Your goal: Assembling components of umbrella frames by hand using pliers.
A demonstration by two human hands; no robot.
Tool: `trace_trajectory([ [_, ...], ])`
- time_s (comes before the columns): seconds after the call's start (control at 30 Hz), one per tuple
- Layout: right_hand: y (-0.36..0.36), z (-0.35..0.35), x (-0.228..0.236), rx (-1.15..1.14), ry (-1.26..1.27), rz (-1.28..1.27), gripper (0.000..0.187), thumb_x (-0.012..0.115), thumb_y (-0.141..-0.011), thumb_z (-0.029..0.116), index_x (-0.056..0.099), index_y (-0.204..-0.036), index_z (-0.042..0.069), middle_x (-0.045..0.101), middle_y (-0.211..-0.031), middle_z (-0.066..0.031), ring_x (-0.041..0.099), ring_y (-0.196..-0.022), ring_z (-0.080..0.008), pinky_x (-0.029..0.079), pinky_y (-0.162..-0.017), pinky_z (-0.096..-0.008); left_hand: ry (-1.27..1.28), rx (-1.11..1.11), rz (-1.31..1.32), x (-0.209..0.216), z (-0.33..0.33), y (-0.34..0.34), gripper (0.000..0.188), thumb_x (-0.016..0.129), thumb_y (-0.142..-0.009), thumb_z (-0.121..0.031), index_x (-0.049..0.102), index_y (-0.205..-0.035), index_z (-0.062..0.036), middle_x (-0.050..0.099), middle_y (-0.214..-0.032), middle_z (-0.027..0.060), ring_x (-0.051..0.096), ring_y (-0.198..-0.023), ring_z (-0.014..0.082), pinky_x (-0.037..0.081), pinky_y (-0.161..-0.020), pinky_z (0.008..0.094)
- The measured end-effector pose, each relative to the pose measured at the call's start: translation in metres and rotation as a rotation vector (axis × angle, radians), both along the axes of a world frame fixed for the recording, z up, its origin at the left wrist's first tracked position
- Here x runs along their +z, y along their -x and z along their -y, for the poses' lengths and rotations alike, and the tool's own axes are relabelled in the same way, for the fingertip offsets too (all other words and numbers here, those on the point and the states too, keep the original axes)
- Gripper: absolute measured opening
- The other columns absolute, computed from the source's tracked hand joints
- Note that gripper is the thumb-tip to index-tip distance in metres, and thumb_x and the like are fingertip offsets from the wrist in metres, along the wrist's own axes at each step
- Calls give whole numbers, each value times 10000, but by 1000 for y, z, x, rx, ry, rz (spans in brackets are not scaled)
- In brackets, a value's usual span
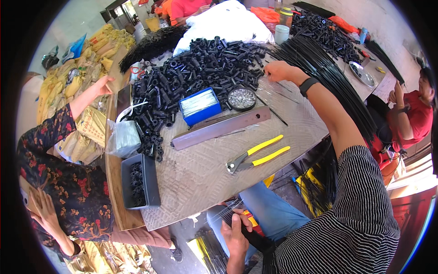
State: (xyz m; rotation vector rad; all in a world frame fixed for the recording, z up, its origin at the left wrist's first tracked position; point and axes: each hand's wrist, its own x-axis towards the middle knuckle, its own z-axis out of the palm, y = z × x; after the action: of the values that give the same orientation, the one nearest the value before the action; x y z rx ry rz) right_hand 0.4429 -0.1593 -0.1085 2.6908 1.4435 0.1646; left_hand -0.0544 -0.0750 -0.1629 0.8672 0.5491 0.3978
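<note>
My right hand point(279, 71) reaches over the table at the right edge of a heap of short black tubes point(200, 64). Its fingers are curled closed; what they hold, if anything, is hidden. Low over my lap, my left hand point(237, 235) is wrapped round a bundle of thin black rods point(259, 241), whose fine ends fan out past the fingers. Yellow-handled pliers point(255, 154) lie with handles spread on the table between my hands. Behind them are a flat metal bar point(221, 128), a blue box point(194, 116) of thin white sticks and a round black dish point(242, 98) of small shiny pieces.
A grey bin point(154, 182) with black parts stands at the table's left corner, beside a clear plastic bag point(124, 139). Long black rods point(324, 77) lie along the right. A person in a floral shirt point(68, 182) stands at left; another in red point(413, 118) sits at right.
</note>
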Motion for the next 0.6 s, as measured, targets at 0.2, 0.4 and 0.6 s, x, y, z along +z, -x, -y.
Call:
trace_trajectory([
  [0.2, 35, -15, 18, 171, -489, -435, 154, 553, -727, 157, 627, -807, 47, 617, -719, -79, 570, -633, -185, 471, -593, -319, 36, 36, -5, -3, -1, 2, 176, 468, -912, -194, 482, -940, -22, 461, -618, 46, 424, -505, 122, 369, -470, 246],
  [0.4, 88, -59, 42, 70, -95, -754, 150, 569, -739, 93, 609, -837, -13, 626, -714, -47, 567, -669, -152, 456, -622, -286, 28, 0, -11, 1, -1, -1, 187, 446, -915, -172, 465, -975, 4, 480, -629, 59, 444, -520, 126, 381, -492, 237],
  [0.6, 37, -26, 27, 187, -361, -318, 141, 557, -753, 164, 622, -771, 41, 632, -734, -107, 610, -693, -264, 473, -601, -384, 29, 12, 1, 1, -2, 1, 175, 457, -915, -189, 475, -945, -18, 453, -618, 50, 420, -511, 128, 364, -474, 252],
])
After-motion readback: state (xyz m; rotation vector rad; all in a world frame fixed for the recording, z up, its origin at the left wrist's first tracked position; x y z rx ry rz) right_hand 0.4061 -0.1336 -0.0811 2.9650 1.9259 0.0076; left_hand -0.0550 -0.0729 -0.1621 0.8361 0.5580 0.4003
